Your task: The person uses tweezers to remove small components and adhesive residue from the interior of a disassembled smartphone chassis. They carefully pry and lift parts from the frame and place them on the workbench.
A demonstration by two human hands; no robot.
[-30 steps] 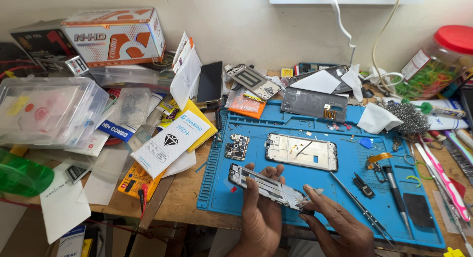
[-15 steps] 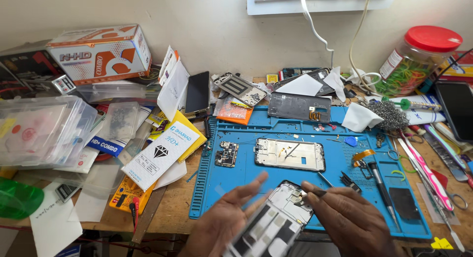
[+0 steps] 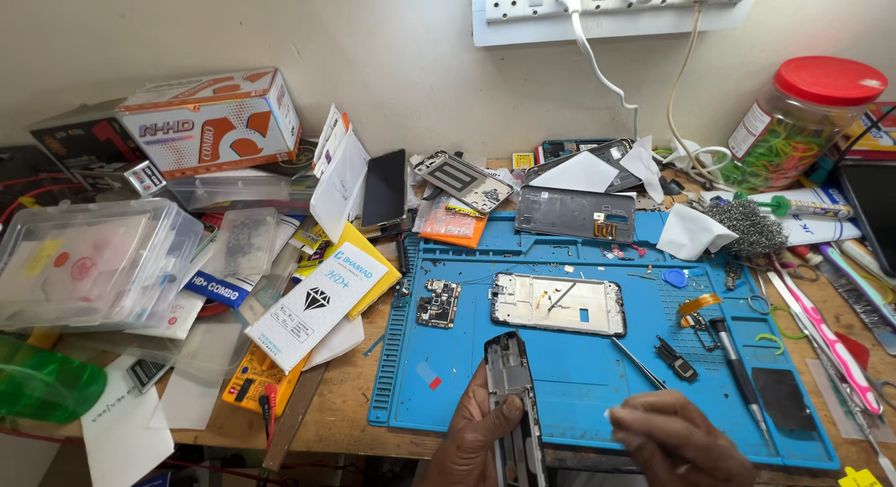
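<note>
My left hand [image 3: 476, 440] grips a dark phone frame [image 3: 515, 403], held edge-on and nearly upright over the front edge of the blue work mat [image 3: 597, 375]. To its right, my right hand [image 3: 677, 440] hovers with fingers curled, close to the frame; whether it holds anything small is unclear. Beyond the hands an opened phone body [image 3: 558, 303] lies flat on the mat, with a small circuit board [image 3: 438, 303] to its left. A thin metal probe [image 3: 637, 362] rests just above my right hand.
A screwdriver [image 3: 737, 375] and a small black part [image 3: 676, 358] lie on the mat's right side. Boxes, clear plastic cases [image 3: 89, 263] and paper packets crowd the left. A red-lidded jar [image 3: 793, 123], steel wool [image 3: 758, 228] and a power strip with cables stand at the back.
The phone frame has been lifted from lying flat at the mat's front edge and turned edge-on in my left hand. The view has also shifted upward toward the wall.
</note>
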